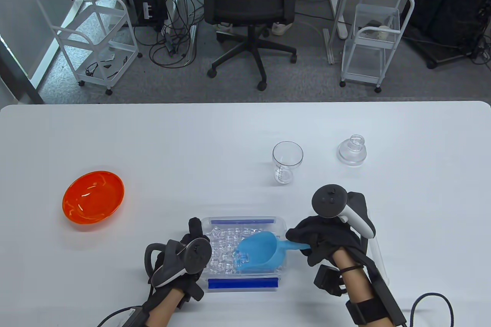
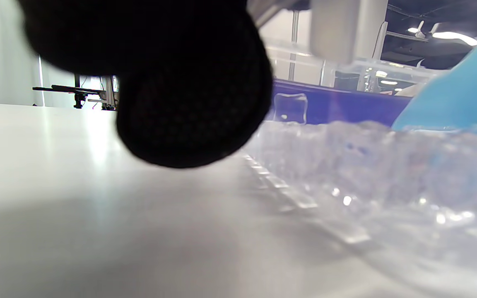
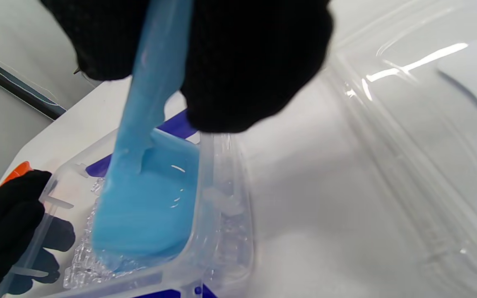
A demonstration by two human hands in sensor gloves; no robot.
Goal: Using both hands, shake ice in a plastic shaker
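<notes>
A clear plastic shaker cup (image 1: 287,161) stands upright and empty on the white table, with its clear lid (image 1: 352,149) to its right. Near the front edge is a clear ice box (image 1: 245,223) with blue clips, full of ice cubes (image 1: 222,244). My right hand (image 1: 307,244) grips the handle of a blue scoop (image 1: 257,252), whose bowl lies in the ice. The right wrist view shows the scoop (image 3: 147,207) dipped among the cubes. My left hand (image 1: 197,239) holds the box's left wall, and its fingers (image 3: 6,215) show there too.
An orange bowl (image 1: 93,196) sits at the left of the table. The box's clear flat lid (image 3: 408,145) lies on the table under my right wrist. In the left wrist view a gloved finger (image 2: 189,103) hangs beside the ice box (image 2: 387,186).
</notes>
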